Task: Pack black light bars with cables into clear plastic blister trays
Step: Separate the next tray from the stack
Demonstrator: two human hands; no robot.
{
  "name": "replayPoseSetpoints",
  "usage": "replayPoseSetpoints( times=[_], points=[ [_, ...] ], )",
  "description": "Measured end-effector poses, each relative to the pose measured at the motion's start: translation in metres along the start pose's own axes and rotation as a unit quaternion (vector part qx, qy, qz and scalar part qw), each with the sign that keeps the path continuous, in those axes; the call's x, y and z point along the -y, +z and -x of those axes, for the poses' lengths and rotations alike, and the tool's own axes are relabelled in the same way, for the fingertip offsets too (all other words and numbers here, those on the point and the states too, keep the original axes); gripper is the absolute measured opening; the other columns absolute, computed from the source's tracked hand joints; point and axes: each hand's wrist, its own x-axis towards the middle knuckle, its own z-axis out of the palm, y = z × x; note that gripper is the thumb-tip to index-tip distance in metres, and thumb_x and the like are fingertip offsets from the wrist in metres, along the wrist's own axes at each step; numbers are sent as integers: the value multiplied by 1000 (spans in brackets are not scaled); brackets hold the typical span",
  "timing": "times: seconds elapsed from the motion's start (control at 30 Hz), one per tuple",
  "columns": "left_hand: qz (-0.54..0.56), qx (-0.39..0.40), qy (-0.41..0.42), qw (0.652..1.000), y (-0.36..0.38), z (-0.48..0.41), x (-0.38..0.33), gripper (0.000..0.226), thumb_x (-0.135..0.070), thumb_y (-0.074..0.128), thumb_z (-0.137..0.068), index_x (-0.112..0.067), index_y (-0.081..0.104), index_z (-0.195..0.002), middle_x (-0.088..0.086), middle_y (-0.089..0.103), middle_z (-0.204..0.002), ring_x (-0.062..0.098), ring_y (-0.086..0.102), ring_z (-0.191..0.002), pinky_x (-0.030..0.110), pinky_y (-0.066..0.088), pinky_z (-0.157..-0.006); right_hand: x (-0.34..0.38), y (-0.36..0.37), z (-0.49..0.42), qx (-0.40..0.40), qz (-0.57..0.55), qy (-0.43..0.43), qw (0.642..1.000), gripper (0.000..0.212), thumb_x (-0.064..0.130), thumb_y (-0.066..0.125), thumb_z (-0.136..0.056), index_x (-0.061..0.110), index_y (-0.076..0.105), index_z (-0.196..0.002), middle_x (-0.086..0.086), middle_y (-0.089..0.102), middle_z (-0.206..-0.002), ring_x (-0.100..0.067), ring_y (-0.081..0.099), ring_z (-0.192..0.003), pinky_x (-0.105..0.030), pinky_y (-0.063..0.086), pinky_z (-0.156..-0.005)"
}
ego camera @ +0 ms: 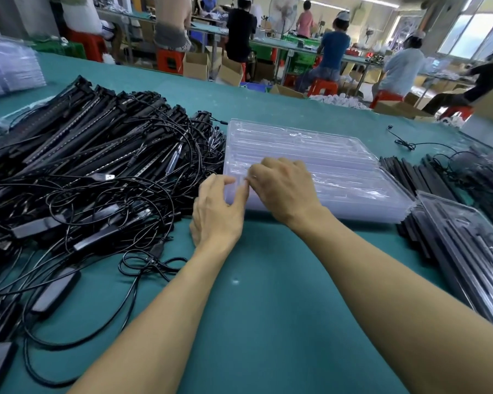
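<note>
A stack of clear plastic blister trays (330, 163) lies on the green table (262, 294) ahead of me. My left hand (218, 211) grips the stack's near left corner, thumb and fingers on its edge. My right hand (282, 187) rests on top of the same corner, its fingertips pinching the top tray's rim. A big heap of black light bars (77, 143) with tangled black cables (143, 260) fills the table to the left, touching the stack's left side.
Packed trays with black bars (467, 251) lie at the right, with more loose bars (427, 177) behind them. Another pile of clear trays (9, 66) sits far left. People sit on red stools (322, 86) at benches beyond the table's far edge, among cardboard boxes.
</note>
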Motion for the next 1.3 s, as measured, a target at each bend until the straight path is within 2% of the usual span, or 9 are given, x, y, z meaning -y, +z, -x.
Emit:
replayPoseSetpoints(
  times=[0.27, 0.4, 0.63, 0.73, 0.87, 0.93, 1.03, 1.2, 1.3],
  points=[
    [-37, 26, 6, 999, -3, 4, 0, 41, -67, 65, -77, -42, 41, -100, -18, 56, -112, 17, 50, -102, 35, 33, -73, -26, -82, -66, -200, -180, 163, 949, 28, 31, 46, -102, 8, 60, -96, -3, 60, -89, -22, 57, -80, -43, 48, -76],
    [-61, 29, 18, 998, -2, 5, -3, 42, -66, 63, -81, -39, 43, -107, -16, 57, -116, 12, 43, -96, 36, 32, -73, -18, -135, -90, -316, -133, 85, 936, 28, 34, 42, -101, 12, 57, -93, 3, 50, -87, -14, 48, -76, -25, 26, -56],
    [113, 0, 45, 993, -10, 8, -1, 11, -27, 58, -96, -29, 62, -107, -3, 58, -114, 11, 58, -85, 34, 50, -72, 34, -115, -8, -136, -12, -85, 987, 22, 30, 49, -100, 13, 62, -96, -6, 49, -84, -23, 45, -74, -33, 27, -60],
    [379, 34, -76, 922, -32, 13, -6, 28, -12, 41, -103, -23, 64, -90, -3, 67, -85, 14, 59, -70, 28, 54, -52, 54, -102, 60, -112, -68, -88, 987, 5, 20, 66, -86, 15, 67, -84, -8, 54, -77, -27, 51, -69, -33, 25, -57],
    [504, 197, -270, 796, -78, 4, 3, 60, -59, 35, -99, -8, 67, -94, 9, 75, -80, 22, 71, -64, 27, 56, -49, 89, -94, 127, -8, -105, -136, 985, 16, 39, 72, -82, 25, 65, -76, 4, 57, -74, -20, 57, -68, -29, 42, -53],
    [428, 228, -295, 823, -93, -2, 11, 59, -63, 47, -93, -8, 66, -104, 13, 76, -90, 24, 74, -72, 30, 58, -53, 99, -96, 143, 56, -128, -173, 975, 24, 51, 62, -87, 29, 70, -83, 7, 60, -76, -17, 60, -70, -25, 42, -56],
    [324, 195, -241, 894, -101, -6, 22, 30, -20, 70, -88, -4, 65, -113, 8, 76, -83, 19, 72, -62, 29, 56, -51, 96, -104, 145, 135, -232, -149, 952, 40, 60, 47, -92, 32, 71, -110, 3, 68, -92, -19, 62, -90, -31, 44, -75],
    [210, 88, -122, 966, -100, -2, 32, 28, 1, 68, -88, -7, 63, -115, 5, 74, -70, 22, 74, -64, 30, 58, -55, 9, -96, 133, -40, -321, 191, 927, 29, 32, 54, -97, 16, 66, -76, 5, 62, -70, -14, 54, -68, -34, 45, -66],
    [194, 65, -97, 974, -95, 4, 28, 33, -2, 67, -90, -14, 61, -120, 6, 74, -73, 21, 74, -67, 33, 60, -62, -59, -78, 134, 36, -159, 363, 917, 24, 20, 45, -97, 14, 68, -95, -7, 66, -95, -30, 59, -84, -36, 46, -68]
  ],
)
